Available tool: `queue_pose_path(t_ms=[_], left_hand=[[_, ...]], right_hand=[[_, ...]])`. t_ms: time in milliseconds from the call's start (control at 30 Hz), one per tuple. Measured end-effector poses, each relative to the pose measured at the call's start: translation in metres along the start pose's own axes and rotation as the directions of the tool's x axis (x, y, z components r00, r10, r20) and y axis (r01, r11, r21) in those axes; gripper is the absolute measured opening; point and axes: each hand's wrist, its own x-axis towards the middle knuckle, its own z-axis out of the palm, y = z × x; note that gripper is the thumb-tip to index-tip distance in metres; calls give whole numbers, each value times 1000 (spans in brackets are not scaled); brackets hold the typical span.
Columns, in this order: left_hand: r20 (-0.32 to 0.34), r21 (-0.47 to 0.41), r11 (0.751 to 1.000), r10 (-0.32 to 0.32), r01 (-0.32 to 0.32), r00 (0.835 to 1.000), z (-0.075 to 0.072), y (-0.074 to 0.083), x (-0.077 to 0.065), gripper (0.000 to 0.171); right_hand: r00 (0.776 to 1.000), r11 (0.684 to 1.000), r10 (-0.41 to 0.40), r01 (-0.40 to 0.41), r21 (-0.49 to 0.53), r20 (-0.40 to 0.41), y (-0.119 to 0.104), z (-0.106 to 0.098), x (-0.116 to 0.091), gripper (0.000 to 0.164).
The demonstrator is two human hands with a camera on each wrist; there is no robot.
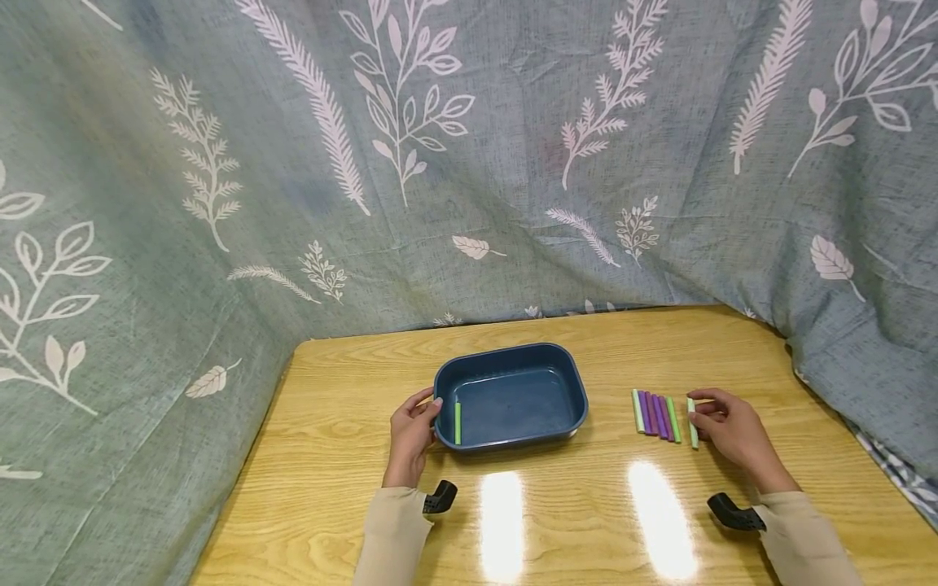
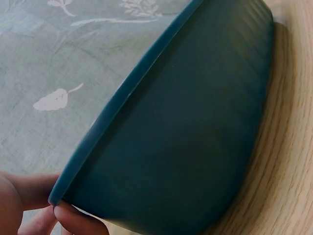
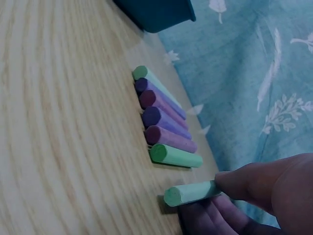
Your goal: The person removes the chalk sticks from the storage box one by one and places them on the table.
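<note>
My left hand (image 1: 412,431) grips the left rim of a dark blue plastic tub (image 1: 513,442), thumb on top and fingers underneath. In the left wrist view the tub's outer wall (image 2: 171,137) fills most of the picture. One green chalk stick (image 1: 458,423) lies inside the tub along its left wall. On the right, my right hand (image 1: 733,427) pinches a pale green chalk stick (image 3: 193,193) between thumb and fingers, close over the table. Beside it lies a row of several chalk sticks (image 3: 168,122), purple and mauve between a pale green one and a brighter green one.
The wooden table (image 1: 352,382) bears two bright light reflections near its front. Behind and on both sides hangs a grey-green curtain (image 1: 469,163) with white leaf prints. A black wrist mount (image 1: 440,497) sits on each sleeve.
</note>
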Motion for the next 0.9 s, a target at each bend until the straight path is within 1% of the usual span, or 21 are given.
queue_pose_path(t_ms=[167, 400, 600, 800, 900], left_hand=[[-3, 6, 1000, 7, -6, 1000, 0, -2, 1, 37], [-5, 3, 1000, 3, -3, 1000, -1, -3, 1, 36], [-9, 0, 1000, 4, -4, 1000, 0, -2, 0, 36], [-13, -3, 1000, 10, -10, 1000, 0, -2, 1, 34], [-16, -5, 1000, 11, -11, 1000, 0, -2, 2, 33]], right_hand=[[1000, 1000, -9, 9, -30, -2, 0, 2, 1, 37], [1000, 1000, 2, -2, 23, 2, -1, 5, 3, 38], [1000, 1000, 15, -15, 15, -11, -6, 6, 2, 37], [997, 998, -46, 44, -34, -69, -20, 8, 3, 34], [994, 997, -74, 73, -21, -84, -29, 11, 4, 33]])
